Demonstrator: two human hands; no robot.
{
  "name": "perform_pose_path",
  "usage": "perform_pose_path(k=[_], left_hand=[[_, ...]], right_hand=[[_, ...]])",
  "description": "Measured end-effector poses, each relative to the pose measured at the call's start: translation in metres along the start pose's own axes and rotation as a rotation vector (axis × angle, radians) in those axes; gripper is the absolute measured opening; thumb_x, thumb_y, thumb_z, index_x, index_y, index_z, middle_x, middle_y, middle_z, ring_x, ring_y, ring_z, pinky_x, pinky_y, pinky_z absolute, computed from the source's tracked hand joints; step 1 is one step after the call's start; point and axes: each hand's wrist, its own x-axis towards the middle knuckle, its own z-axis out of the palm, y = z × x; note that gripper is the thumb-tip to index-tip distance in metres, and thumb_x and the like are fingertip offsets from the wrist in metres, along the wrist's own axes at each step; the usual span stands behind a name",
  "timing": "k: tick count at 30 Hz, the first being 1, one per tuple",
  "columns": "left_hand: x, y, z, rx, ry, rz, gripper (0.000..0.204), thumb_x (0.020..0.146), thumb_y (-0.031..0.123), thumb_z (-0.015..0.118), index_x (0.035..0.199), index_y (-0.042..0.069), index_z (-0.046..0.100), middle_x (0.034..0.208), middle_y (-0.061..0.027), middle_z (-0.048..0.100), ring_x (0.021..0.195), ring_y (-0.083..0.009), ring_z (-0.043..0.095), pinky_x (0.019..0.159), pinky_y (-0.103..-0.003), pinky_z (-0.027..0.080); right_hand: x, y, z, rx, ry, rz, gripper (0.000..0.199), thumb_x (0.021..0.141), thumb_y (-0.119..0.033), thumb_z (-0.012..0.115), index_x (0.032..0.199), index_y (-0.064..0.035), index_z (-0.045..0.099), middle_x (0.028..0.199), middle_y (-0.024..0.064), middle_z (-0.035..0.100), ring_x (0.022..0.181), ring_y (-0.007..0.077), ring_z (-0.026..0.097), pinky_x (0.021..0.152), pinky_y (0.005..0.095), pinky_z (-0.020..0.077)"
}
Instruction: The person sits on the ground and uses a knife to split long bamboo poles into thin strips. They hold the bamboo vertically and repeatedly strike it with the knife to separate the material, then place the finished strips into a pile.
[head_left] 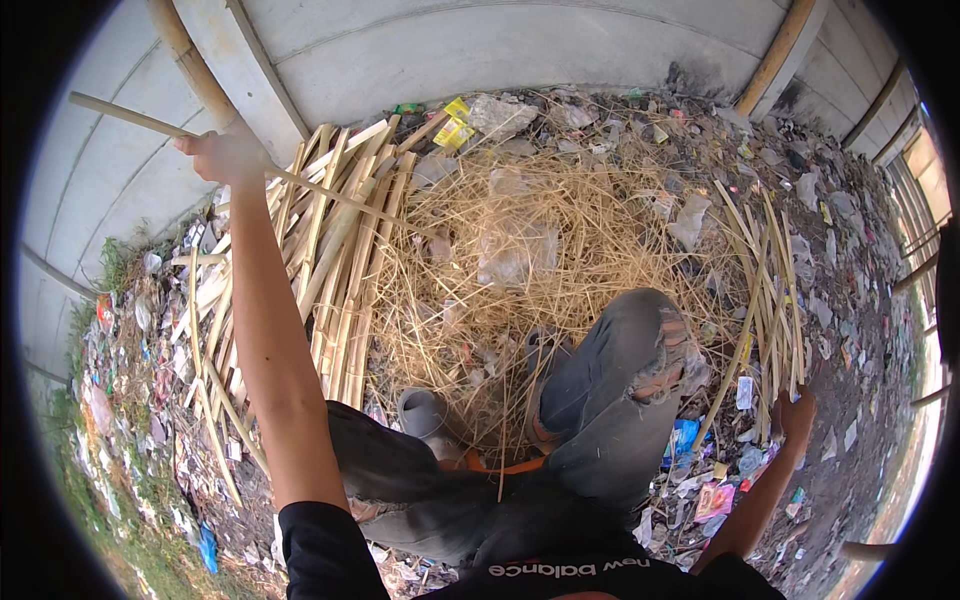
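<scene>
My left hand (pixel 222 160), raised at the upper left, is closed around a long thin bamboo strip (pixel 330 192). The strip slants from the concrete wall down over the straw-like shavings. Below it lies a pile of wider split bamboo pieces (pixel 345 265). My right hand (pixel 795 412) is low at the right with its fingers curled, at the near ends of a small bundle of thin bamboo strips (pixel 770 285). Whether it grips one of them is hidden. Bamboo shavings (pixel 590 240) cover the ground in front of my feet.
My bent legs in torn dark trousers (pixel 610 390) and a grey clog (pixel 425 412) are between the two piles. A pale panel wall (pixel 520 50) with bamboo posts (pixel 195 65) stands at the back. Plastic litter (pixel 715 500) and stones (pixel 500 115) lie around.
</scene>
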Motion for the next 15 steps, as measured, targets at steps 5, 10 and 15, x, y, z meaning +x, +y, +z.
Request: perform_pose_path(k=[5, 10, 15], left_hand=[[0.004, 0.007, -0.013, 0.051, 0.061, 0.077, 0.093, 0.099, 0.075, 0.012, 0.056, -0.002, 0.04, 0.059, -0.0171, 0.045, 0.068, -0.0336, 0.037, 0.073, -0.053, 0.04], [0.012, 0.0, -0.019, 0.054, 0.038, 0.055, 0.094, 0.098, 0.077, 0.01, 0.056, -0.002, 0.039, 0.06, -0.0187, 0.046, 0.069, -0.0351, 0.038, 0.076, -0.054, 0.042], [0.009, 0.002, -0.02, 0.084, 0.02, 0.005, 0.093, 0.1, 0.074, 0.006, 0.065, -0.003, 0.044, 0.071, -0.0212, 0.053, 0.073, -0.036, 0.044, 0.081, -0.057, 0.047]], right_hand=[[0.013, -0.178, -0.134, 1.347, -0.333, -0.352, 0.034, 0.096, -0.033, 0.073, 0.103, 0.0003, 0.069, 0.102, 0.016, 0.073, 0.095, 0.0209, 0.07, 0.107, 0.0489, 0.0438], [-0.011, -0.295, -0.254, 2.35, -0.942, -1.302, 0.024, 0.099, -0.022, 0.062, 0.08, -0.0078, 0.06, 0.066, 0.0063, 0.064, 0.063, 0.0114, 0.066, 0.095, 0.0525, 0.0462], [-0.019, -0.282, -0.272, 2.852, -1.6, -1.261, 0.049, 0.089, -0.005, 0.061, 0.043, -0.0142, 0.046, 0.04, 0.0054, 0.053, 0.033, 0.0105, 0.052, 0.042, 0.0452, 0.0457]])
